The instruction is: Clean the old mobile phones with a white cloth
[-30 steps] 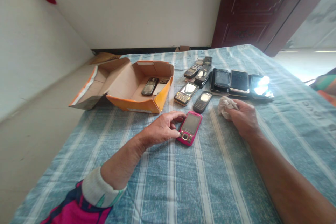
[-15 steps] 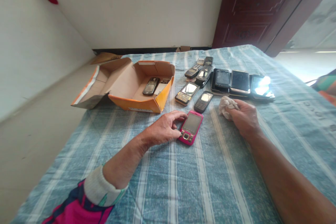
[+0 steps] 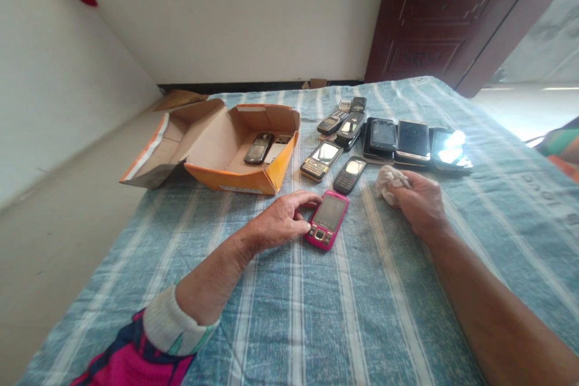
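Note:
A pink phone (image 3: 328, 219) lies face up on the blue striped cloth (image 3: 316, 313). My left hand (image 3: 283, 220) rests beside it, thumb and fingers curled against its left edge. My right hand (image 3: 418, 202) lies on the cloth to the right, closed round a crumpled white rag (image 3: 389, 181). Just beyond the pink phone lie a black keypad phone (image 3: 349, 174) and a gold keypad phone (image 3: 322, 160).
An open orange cardboard box (image 3: 235, 178) at the back left holds a dark phone (image 3: 258, 148). Several more phones (image 3: 398, 140) lie in a row and a small pile at the back. A dark wooden door (image 3: 434, 12) stands behind; the floor lies at left.

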Demonstrator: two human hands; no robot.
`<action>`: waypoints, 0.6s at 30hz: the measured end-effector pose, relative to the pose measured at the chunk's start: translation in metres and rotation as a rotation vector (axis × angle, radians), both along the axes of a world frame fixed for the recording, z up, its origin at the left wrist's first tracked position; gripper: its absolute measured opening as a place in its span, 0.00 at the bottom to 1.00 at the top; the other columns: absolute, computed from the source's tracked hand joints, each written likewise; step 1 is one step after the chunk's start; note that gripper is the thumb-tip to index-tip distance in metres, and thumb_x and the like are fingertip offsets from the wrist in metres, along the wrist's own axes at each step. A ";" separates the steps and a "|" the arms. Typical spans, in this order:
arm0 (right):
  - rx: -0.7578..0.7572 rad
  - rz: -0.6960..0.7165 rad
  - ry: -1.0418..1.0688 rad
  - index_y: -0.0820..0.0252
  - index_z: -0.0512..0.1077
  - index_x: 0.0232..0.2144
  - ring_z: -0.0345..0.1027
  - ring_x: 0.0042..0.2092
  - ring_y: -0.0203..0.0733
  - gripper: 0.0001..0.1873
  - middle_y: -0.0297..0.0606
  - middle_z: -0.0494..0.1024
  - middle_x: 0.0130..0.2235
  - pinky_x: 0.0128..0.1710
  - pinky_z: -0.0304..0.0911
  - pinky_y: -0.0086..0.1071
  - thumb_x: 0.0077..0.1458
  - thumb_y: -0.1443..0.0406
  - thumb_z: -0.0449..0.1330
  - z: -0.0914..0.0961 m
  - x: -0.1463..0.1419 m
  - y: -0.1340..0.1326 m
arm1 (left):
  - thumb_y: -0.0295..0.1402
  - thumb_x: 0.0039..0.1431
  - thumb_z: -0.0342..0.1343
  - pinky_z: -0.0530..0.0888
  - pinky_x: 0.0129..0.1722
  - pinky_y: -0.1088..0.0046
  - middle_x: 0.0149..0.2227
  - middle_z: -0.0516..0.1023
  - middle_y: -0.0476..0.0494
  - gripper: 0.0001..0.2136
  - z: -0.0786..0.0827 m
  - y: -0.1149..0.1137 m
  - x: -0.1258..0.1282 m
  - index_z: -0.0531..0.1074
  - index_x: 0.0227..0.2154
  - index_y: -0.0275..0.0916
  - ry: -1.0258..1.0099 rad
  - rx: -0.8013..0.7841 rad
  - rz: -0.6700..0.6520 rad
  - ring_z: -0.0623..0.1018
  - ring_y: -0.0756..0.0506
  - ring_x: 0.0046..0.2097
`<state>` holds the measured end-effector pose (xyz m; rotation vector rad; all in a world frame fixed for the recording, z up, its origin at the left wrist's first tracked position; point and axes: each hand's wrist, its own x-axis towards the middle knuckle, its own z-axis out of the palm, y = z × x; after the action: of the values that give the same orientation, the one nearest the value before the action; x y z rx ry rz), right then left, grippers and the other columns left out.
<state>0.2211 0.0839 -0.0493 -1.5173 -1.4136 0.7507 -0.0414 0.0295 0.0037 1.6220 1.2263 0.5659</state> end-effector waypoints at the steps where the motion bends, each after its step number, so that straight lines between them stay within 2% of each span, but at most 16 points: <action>1: 0.003 0.001 0.001 0.60 0.79 0.30 0.60 0.22 0.35 0.12 0.31 0.71 0.21 0.22 0.55 0.28 0.48 0.59 0.62 0.000 0.000 0.000 | 0.22 0.42 0.54 0.70 0.39 0.69 0.48 0.77 0.41 0.24 0.000 0.000 0.000 0.73 0.46 0.37 -0.005 0.000 0.002 0.74 0.42 0.45; 18: -0.012 0.008 0.009 0.60 0.78 0.30 0.59 0.23 0.35 0.12 0.31 0.69 0.20 0.22 0.55 0.28 0.48 0.58 0.61 0.000 0.000 0.000 | 0.19 0.43 0.52 0.72 0.45 0.65 0.50 0.75 0.41 0.23 -0.001 -0.001 0.002 0.73 0.45 0.36 -0.040 -0.039 0.036 0.75 0.42 0.47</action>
<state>0.2211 0.0843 -0.0495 -1.5171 -1.4114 0.7709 -0.0398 0.0287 0.0025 1.5519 1.2324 0.5908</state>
